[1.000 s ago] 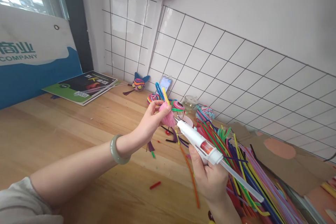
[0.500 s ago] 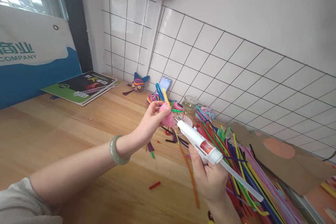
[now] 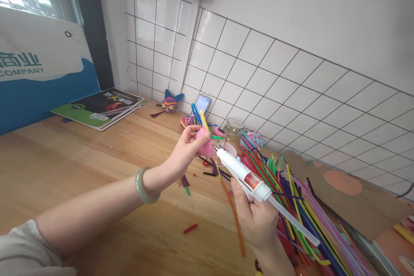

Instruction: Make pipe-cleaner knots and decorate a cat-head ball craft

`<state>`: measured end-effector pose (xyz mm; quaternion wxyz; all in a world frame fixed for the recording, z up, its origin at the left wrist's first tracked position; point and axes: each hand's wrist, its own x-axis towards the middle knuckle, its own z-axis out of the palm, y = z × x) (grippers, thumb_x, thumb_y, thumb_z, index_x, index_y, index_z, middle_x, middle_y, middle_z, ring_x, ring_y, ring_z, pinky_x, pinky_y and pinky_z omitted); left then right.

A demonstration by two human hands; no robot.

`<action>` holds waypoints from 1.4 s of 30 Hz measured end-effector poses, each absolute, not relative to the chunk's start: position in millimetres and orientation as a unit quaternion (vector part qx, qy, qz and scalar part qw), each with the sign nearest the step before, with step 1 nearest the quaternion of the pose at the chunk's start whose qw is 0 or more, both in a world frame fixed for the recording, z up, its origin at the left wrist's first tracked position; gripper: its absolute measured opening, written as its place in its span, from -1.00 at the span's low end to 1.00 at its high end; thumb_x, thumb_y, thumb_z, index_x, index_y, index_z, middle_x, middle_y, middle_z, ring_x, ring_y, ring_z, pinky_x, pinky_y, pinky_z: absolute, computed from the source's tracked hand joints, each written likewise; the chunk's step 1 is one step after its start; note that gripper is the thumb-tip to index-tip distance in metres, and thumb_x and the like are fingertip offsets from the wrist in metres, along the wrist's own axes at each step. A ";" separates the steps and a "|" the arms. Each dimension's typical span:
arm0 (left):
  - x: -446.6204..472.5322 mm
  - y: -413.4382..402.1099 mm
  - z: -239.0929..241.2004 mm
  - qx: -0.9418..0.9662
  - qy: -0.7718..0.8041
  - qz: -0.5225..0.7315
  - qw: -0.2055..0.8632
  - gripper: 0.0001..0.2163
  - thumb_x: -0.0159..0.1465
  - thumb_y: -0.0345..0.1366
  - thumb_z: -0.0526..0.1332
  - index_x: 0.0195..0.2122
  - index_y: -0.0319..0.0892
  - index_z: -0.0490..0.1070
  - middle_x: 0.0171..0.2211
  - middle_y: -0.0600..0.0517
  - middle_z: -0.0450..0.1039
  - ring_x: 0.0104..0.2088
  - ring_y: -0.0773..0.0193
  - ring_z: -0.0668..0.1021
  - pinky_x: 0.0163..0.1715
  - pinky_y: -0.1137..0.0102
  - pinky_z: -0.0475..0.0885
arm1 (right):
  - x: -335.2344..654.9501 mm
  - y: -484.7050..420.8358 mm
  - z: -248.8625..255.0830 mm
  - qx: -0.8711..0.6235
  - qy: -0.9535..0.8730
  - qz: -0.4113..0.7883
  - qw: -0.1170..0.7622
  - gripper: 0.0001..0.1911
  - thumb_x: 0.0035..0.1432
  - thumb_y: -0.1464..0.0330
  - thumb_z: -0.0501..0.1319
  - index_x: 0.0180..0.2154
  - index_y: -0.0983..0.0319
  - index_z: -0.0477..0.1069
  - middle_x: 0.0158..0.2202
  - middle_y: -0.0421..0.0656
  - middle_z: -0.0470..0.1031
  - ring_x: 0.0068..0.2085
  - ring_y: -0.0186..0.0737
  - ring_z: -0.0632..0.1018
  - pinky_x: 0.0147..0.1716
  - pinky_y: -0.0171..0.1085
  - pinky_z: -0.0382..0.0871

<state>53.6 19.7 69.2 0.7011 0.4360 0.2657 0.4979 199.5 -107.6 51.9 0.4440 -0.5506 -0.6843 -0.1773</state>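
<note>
My left hand (image 3: 190,144) pinches a pink ribbed piece of pipe-cleaner craft (image 3: 206,147), with a yellow pipe cleaner (image 3: 204,120) sticking up from it. Wrapped round the handle of a white hot glue gun (image 3: 237,168) is my right hand (image 3: 257,215). The gun's metal nozzle is at the right edge of the pink piece; whether it touches cannot be made out. From the gun's back end a clear glue stick (image 3: 297,221) juts out. Just behind the pink piece lies a pink and green pipe-cleaner piece (image 3: 219,133), partly hidden.
A heap of coloured pipe cleaners (image 3: 300,211) covers the right side beside brown cardboard (image 3: 365,207). Along the wall stand a blue-eared craft head (image 3: 170,102), a glass jar (image 3: 233,127) and a phone (image 3: 203,103). A book (image 3: 100,108) lies left; a red scrap (image 3: 190,228) lies in front.
The glue gun and my right hand have shifted slightly left, toward the pink piece. My left hand keeps the same hold.
</note>
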 end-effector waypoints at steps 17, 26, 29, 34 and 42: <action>53.2 20.3 70.1 0.433 0.269 0.500 0.701 -0.66 0.12 -0.09 0.30 -0.17 -0.12 0.28 -0.40 0.12 0.35 -0.51 0.46 0.43 -0.51 0.54 0.31 | 197.9 -107.9 53.6 -0.551 -0.686 -0.175 0.442 -0.87 0.17 0.42 0.19 -0.20 0.27 0.40 -0.34 -0.08 0.57 -0.35 -0.14 0.59 -0.40 -0.24 0.47; 52.7 20.4 66.3 0.438 0.253 0.495 0.706 -0.66 0.14 -0.08 0.29 -0.16 -0.13 0.28 -0.36 0.09 0.37 -0.45 0.42 0.46 -0.46 0.51 0.38 | 198.1 -108.0 53.7 -0.551 -0.686 -0.181 0.440 -0.93 0.17 0.44 0.20 -0.26 0.27 0.40 -0.38 -0.10 0.55 -0.39 -0.18 0.57 -0.43 -0.26 0.44; 52.5 21.4 65.1 0.438 0.251 0.495 0.707 -0.65 0.13 -0.07 0.28 -0.16 -0.13 0.28 -0.35 0.08 0.38 -0.45 0.42 0.46 -0.46 0.51 0.39 | 197.8 -107.4 54.2 -0.548 -0.688 -0.183 0.439 -0.95 0.17 0.44 0.20 -0.28 0.28 0.40 -0.43 -0.12 0.53 -0.43 -0.21 0.55 -0.46 -0.29 0.42; 52.7 21.5 65.1 0.444 0.247 0.495 0.705 -0.65 0.15 -0.06 0.27 -0.15 -0.12 0.27 -0.33 0.08 0.36 -0.43 0.42 0.46 -0.46 0.51 0.40 | 198.0 -107.0 52.8 -0.550 -0.683 -0.195 0.439 -0.88 0.18 0.42 0.20 -0.21 0.31 0.40 -0.35 -0.07 0.55 -0.34 -0.17 0.57 -0.36 -0.25 0.44; 53.2 21.3 66.3 0.446 0.262 0.488 0.703 -0.66 0.16 -0.06 0.26 -0.15 -0.12 0.26 -0.34 0.10 0.35 -0.46 0.44 0.45 -0.49 0.54 0.36 | 198.9 -105.7 50.4 -0.550 -0.680 -0.209 0.438 -0.93 0.18 0.40 0.20 -0.30 0.29 0.41 -0.39 -0.09 0.54 -0.37 -0.16 0.57 -0.39 -0.24 0.43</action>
